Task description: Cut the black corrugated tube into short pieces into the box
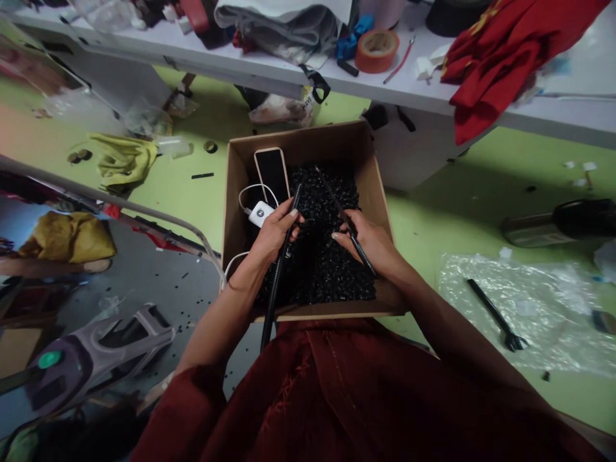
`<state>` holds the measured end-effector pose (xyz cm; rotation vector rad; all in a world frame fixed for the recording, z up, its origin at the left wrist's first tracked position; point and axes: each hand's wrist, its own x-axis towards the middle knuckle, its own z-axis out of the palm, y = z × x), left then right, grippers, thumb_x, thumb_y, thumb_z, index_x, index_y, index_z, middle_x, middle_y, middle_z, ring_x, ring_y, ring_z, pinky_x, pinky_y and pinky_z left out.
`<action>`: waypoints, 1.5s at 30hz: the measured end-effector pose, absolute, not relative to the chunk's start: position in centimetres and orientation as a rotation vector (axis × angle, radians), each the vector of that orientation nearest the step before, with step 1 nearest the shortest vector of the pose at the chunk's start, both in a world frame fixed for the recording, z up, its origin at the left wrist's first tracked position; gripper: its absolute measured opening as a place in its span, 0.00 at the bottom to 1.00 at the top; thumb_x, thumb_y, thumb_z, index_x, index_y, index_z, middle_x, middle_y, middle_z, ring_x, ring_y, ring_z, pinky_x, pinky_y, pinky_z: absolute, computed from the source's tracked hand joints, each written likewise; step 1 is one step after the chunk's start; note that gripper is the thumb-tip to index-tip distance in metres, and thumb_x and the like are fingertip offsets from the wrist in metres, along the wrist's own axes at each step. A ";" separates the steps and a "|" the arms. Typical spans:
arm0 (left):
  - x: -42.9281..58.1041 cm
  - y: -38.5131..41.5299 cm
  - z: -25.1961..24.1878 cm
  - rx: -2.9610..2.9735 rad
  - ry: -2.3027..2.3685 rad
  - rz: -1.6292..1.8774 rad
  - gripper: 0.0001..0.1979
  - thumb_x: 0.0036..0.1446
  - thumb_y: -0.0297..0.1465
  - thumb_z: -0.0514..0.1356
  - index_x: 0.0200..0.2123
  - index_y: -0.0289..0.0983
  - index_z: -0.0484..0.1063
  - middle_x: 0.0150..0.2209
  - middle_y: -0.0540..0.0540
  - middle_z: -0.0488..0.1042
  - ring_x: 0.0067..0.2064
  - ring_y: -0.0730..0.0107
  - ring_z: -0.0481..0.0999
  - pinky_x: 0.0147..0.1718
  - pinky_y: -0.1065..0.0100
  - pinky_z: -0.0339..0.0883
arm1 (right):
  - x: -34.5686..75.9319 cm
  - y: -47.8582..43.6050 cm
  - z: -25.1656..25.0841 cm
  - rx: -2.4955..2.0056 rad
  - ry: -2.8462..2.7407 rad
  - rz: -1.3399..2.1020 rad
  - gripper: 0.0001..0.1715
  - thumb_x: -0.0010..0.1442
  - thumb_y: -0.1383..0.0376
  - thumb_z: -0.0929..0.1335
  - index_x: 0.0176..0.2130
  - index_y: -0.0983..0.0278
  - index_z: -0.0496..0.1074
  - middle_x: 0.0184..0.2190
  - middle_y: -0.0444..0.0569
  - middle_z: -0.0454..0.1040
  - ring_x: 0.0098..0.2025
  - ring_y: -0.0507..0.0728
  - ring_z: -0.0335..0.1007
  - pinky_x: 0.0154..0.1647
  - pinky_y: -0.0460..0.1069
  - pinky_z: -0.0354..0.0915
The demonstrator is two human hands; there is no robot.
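Two bare hands, viewed from above, were held over an open cardboard carton [298,144] standing on a green floor [433,170]. The left hand [274,232] was closed around a ribbed black flexible tube [280,276], which ran from just above the hand down past the carton's front wall. The right hand [366,244] grasped a thin black rod [344,208], its upper end angled across the carton toward the back wall and its lower end showing just beyond the hand. The hands were apart, and both held pieces lay over a dense mass of small black plastic parts [317,269] filling much of the carton. Near the left hand, inside the carton, lay a smartphone [272,174] with a dark screen, tilted against the parts, and a white power bank [260,213] with a looped white cable [253,192]. A dark red garment [298,398] filled the lower edge of the view. Behind the carton, a white workbench [192,64] carried a roll of orange tape [376,51] and a red cloth [486,70]. On the floor at right, a black hand tool [495,314] lay on a clear bubble-wrap sheet [520,308]; at left lay a yellow cloth [122,160].
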<state>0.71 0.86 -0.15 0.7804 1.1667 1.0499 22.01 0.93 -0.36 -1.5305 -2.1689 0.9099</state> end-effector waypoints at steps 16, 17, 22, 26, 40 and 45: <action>1.1 1.0 -0.7 0.934 1.321 1.032 0.15 0.59 0.30 0.55 0.50 0.38 0.65 0.36 0.48 0.73 0.23 0.83 0.65 0.18 0.77 0.54 | 23.1 1.5 -2.6 -1.629 -2.202 0.916 0.26 0.61 0.52 0.62 0.54 0.62 0.63 0.42 0.55 0.76 0.42 0.64 0.72 0.38 0.54 0.63; 1.0 1.1 -0.8 0.943 1.321 1.031 0.16 0.59 0.30 0.55 0.51 0.38 0.66 0.36 0.48 0.73 0.23 0.83 0.65 0.18 0.77 0.54 | 23.1 1.5 -2.6 -1.622 -2.220 0.911 0.25 0.61 0.52 0.62 0.54 0.61 0.63 0.41 0.55 0.76 0.41 0.63 0.72 0.37 0.53 0.63; 0.8 1.2 -1.3 0.995 1.327 1.023 0.17 0.59 0.32 0.56 0.51 0.38 0.67 0.38 0.47 0.72 0.24 0.82 0.65 0.19 0.76 0.54 | 23.0 1.5 -2.6 -1.598 -2.265 0.915 0.24 0.61 0.53 0.63 0.53 0.60 0.64 0.41 0.53 0.76 0.40 0.63 0.72 0.36 0.52 0.62; 0.9 1.4 -1.5 1.020 1.329 1.033 0.18 0.58 0.33 0.57 0.52 0.38 0.67 0.41 0.45 0.72 0.26 0.80 0.66 0.19 0.75 0.55 | 23.1 1.4 -2.6 -1.612 -2.274 0.922 0.24 0.61 0.53 0.63 0.53 0.61 0.64 0.41 0.54 0.76 0.41 0.63 0.72 0.36 0.52 0.61; 1.0 1.4 -1.7 0.986 1.290 1.067 0.17 0.57 0.32 0.58 0.51 0.38 0.68 0.40 0.45 0.71 0.27 0.80 0.65 0.19 0.75 0.56 | 23.1 1.4 -2.2 -1.608 -2.301 0.976 0.24 0.61 0.52 0.62 0.53 0.60 0.65 0.41 0.54 0.75 0.42 0.64 0.71 0.36 0.53 0.60; 0.9 1.4 -1.8 1.001 1.275 1.085 0.18 0.58 0.33 0.58 0.51 0.38 0.68 0.40 0.45 0.72 0.27 0.80 0.65 0.19 0.76 0.56 | 22.9 1.4 -2.2 -1.628 -2.330 0.977 0.25 0.61 0.52 0.62 0.53 0.60 0.64 0.41 0.54 0.75 0.42 0.64 0.71 0.36 0.53 0.59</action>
